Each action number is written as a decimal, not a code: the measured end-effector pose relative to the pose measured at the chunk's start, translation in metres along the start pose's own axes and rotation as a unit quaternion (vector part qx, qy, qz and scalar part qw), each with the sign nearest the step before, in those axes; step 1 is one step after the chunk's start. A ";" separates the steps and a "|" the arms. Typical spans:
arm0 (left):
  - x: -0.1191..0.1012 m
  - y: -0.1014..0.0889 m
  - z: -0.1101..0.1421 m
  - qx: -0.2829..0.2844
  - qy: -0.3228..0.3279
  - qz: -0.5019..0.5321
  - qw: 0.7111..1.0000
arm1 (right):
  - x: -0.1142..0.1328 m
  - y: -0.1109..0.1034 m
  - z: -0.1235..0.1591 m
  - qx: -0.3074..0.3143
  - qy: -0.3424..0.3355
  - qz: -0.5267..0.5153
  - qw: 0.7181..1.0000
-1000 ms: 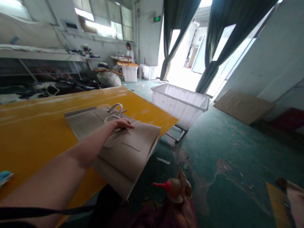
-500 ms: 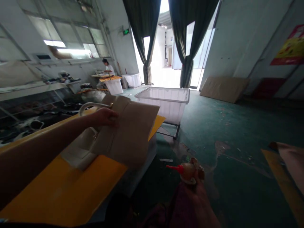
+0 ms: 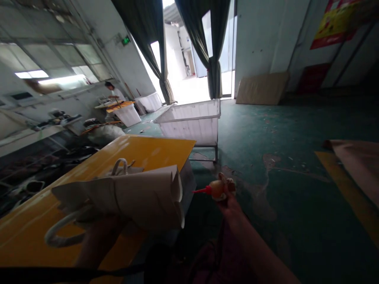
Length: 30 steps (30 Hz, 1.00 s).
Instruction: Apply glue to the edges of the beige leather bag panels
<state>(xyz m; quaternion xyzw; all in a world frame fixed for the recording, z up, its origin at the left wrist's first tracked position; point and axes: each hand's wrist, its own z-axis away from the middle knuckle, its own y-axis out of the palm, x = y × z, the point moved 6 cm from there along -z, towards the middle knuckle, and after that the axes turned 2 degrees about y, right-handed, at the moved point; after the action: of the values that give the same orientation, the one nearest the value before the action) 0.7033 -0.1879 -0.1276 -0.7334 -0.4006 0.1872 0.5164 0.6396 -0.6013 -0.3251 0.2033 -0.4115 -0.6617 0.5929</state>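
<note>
A beige handbag [image 3: 142,197] with rounded handles is tilted on its side above the yellow-topped table [image 3: 154,148], its open end facing right. My left hand [image 3: 108,230] grips it from below, with the fingers mostly hidden under the bag. One looped handle [image 3: 63,236] hangs out to the left by my wrist. In my right hand [image 3: 229,201] is a small glue bottle [image 3: 217,190] with a long red nozzle pointing left toward the bag. Something brownish and crumpled is wrapped around the bottle's rear.
Beyond the table stands a large white plastic bin [image 3: 189,130] on a metal frame. A person [image 3: 115,94] sits at the far left near another white bin [image 3: 128,114]. Brown sheets [image 3: 355,165] lie at the right. A flat board [image 3: 262,88] leans on the back wall.
The handbag has turned over and come lower and nearer, and my left hand has gone from on top of it to underneath. My right hand with the bottle has risen slightly leftward. The view has tilted.
</note>
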 end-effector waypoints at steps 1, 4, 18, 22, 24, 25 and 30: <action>-0.003 -0.004 0.001 -0.013 0.024 -0.006 1.000 | -0.005 0.002 -0.002 0.002 -0.002 0.003 1.000; -0.002 -0.012 0.000 -0.039 0.055 -0.016 0.998 | -0.018 0.012 -0.010 0.018 -0.012 0.012 1.000; -0.015 -0.012 0.002 -0.048 0.050 0.009 0.998 | -0.043 0.041 -0.040 -0.012 -0.123 0.084 0.989; -0.020 -0.010 0.001 -0.050 0.054 0.003 0.997 | -0.048 0.026 -0.028 -0.014 -0.089 0.095 0.991; -0.020 -0.011 0.000 -0.064 0.064 0.005 0.996 | -0.049 0.020 -0.020 -0.012 -0.075 0.100 0.992; -0.020 -0.011 -0.001 -0.068 0.077 0.008 0.995 | -0.049 0.019 -0.016 -0.006 -0.073 0.103 0.992; -0.017 -0.009 0.000 -0.058 0.137 0.006 0.989 | -0.046 0.021 -0.019 -0.020 -0.101 0.087 0.991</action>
<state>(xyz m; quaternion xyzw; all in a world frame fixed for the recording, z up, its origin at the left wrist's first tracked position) 0.6896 -0.1997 -0.1213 -0.7836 -0.3314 0.0644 0.5215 0.6766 -0.5623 -0.3293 0.0868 -0.4718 -0.6332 0.6073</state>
